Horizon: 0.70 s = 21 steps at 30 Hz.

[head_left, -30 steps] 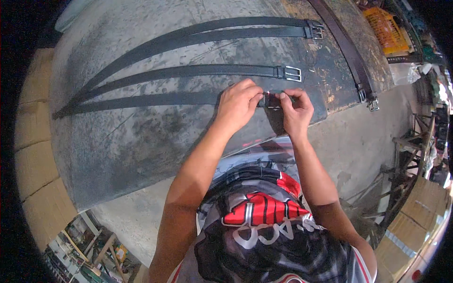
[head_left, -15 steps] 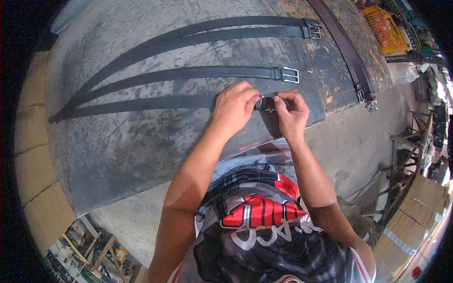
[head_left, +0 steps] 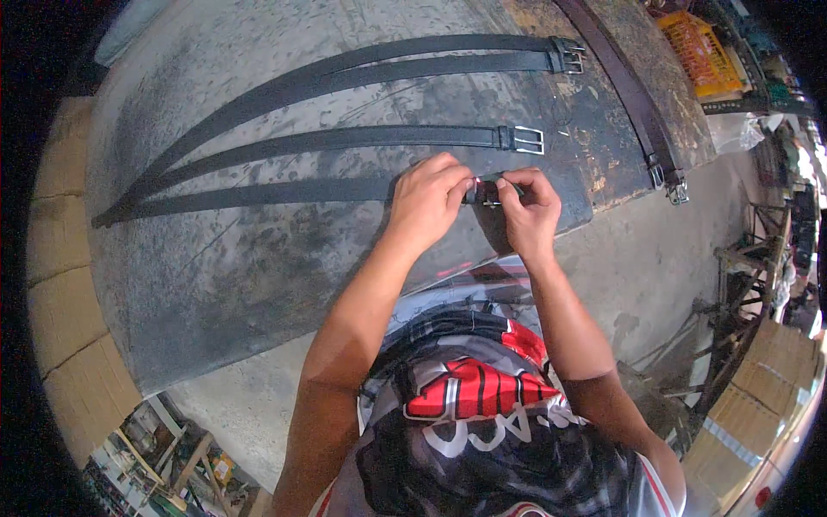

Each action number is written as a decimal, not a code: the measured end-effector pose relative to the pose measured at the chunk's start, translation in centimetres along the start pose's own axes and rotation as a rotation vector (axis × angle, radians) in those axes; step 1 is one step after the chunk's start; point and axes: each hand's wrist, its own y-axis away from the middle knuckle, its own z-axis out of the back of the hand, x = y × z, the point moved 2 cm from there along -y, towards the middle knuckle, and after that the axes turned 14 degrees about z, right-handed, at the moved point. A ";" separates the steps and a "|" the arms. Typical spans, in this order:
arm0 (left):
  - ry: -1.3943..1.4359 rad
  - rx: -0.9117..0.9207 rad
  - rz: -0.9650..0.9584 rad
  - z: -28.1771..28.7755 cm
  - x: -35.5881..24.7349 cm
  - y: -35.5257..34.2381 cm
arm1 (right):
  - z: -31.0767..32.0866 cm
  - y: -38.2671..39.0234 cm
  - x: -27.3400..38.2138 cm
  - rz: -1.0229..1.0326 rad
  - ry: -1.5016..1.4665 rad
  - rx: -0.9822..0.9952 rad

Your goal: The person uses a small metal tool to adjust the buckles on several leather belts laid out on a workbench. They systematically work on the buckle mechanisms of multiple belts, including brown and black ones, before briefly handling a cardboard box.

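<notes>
A black belt (head_left: 284,193) runs across the dark table (head_left: 258,258), its buckle end between my hands near the front edge. My left hand (head_left: 430,195) is closed on the strap just left of the buckle. Thumb and fingers of my right hand (head_left: 529,203) pinch the buckle end, hiding most of the buckle. Just beyond lies a second black belt (head_left: 362,138) with its silver rectangular buckle (head_left: 528,140) in plain sight. Farther back, more black belt straps (head_left: 413,52) lie side by side, their buckles (head_left: 568,57) at the right.
Brown belts (head_left: 622,86) lie across the table's right part, buckles hanging over its edge. An orange plastic basket (head_left: 699,53) stands at the far right. Cardboard (head_left: 65,250) lines the left side, and a cardboard box (head_left: 758,405) sits at the lower right.
My right hand has shifted very slightly to the left at the buckle end. My left hand keeps its grip, and the belts lie much as before.
</notes>
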 end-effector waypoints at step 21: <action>-0.271 -0.031 -0.090 0.4 -1.6 1.7 | 1.1 1.8 0.4 -0.142 -0.317 -0.168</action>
